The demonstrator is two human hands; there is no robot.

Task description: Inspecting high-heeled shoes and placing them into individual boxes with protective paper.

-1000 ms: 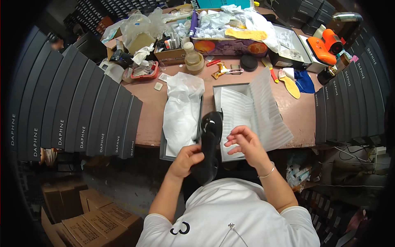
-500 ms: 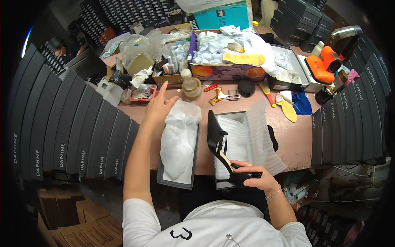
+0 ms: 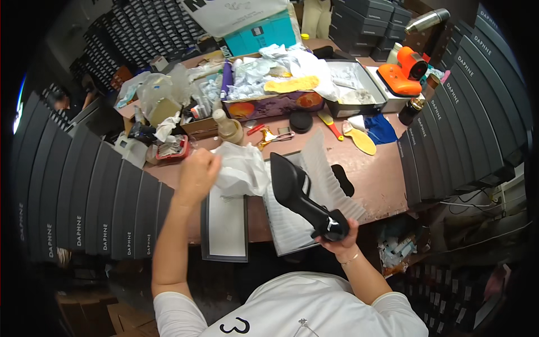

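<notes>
In my right hand [image 3: 343, 241] is a black high-heeled shoe [image 3: 287, 185], gripped at the heel end, its dark sole turned up toward me. My left hand [image 3: 197, 175] is closed on the edge of a thin, white, see-through bag [image 3: 241, 171], which hangs crumpled over the far end of a grey box lid [image 3: 226, 227] with a white inside. Under the shoe stands an open grey shoebox [image 3: 289, 238]. A ribbed white packing sheet [image 3: 323, 177] spreads out of its right side.
Grey shoebox stacks wall in the left [image 3: 84, 191] and right [image 3: 449, 123]. Farther back are a clear bottle [image 3: 229, 130], a patterned carton [image 3: 275, 105] of crumpled paper, a round black tin [image 3: 301, 122], a red-handled brush [image 3: 331, 126], yellow insole [image 3: 360, 139] and orange device [image 3: 400, 81].
My left hand has closed on the white bag and pulled it up off the lid. My right hand has turned the shoe from side-on to sole up. The view has shifted.
</notes>
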